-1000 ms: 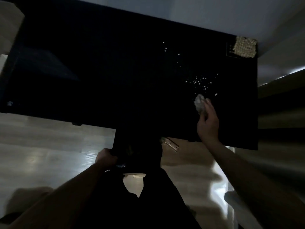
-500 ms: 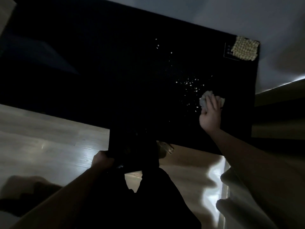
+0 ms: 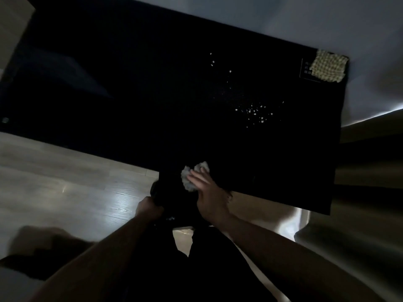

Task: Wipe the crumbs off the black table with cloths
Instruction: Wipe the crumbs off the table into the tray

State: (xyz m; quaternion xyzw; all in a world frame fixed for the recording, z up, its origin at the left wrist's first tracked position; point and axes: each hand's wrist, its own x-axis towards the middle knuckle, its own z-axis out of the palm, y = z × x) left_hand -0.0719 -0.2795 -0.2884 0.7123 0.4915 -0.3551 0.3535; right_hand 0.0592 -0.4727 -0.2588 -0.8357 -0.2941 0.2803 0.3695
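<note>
Very dim, wide-angle view; glare on the floor [image 3: 113, 205], edges seemingly blurred.

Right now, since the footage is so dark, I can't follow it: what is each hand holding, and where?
The right hand presses a crumpled pale cloth flat-fingered from above. The left hand grips the rim of a dark object, unidentifiable.

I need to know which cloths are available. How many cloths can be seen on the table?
2. A crumpled grey cloth lies under the right hand at the table's near edge; a checked cloth lies at the far right corner. The dark picture may hide others.
</note>
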